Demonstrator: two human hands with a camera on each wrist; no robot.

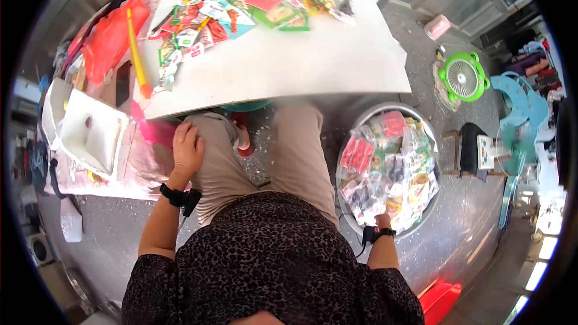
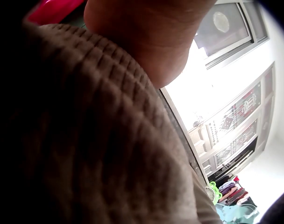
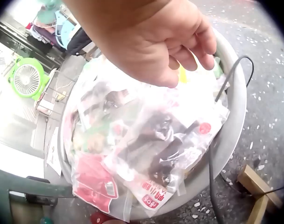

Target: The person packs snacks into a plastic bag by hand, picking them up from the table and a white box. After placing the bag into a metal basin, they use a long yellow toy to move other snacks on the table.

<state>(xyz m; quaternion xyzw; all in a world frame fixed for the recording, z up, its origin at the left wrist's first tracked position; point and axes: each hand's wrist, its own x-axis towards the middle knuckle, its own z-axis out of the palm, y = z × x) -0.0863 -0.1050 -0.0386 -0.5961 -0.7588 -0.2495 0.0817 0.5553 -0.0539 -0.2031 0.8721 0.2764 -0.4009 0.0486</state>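
My left hand [image 1: 188,149] rests on the left thigh of the beige trousers [image 1: 220,168], fingers relaxed; its wrist view shows mainly trouser fabric and the base of the hand. On the right side, my right hand [image 3: 165,49] hovers over the near edge of a large metal basin [image 3: 237,107], with loosely bent fingers and nothing visible between them. Heaped in that basin are small clear snack packets [image 1: 391,165], some with red or green print. In the right wrist view, the hand overlaps the pale plastic of the packets.
Ahead stands a white table [image 1: 289,66] with a pile of colourful packets [image 1: 265,0]. A foam box [image 1: 93,132] sits on a pink cloth at left. Beyond the basin are a green fan [image 1: 463,77] and a small scale [image 1: 486,151]. A cable [image 3: 212,182] hangs beside the basin.
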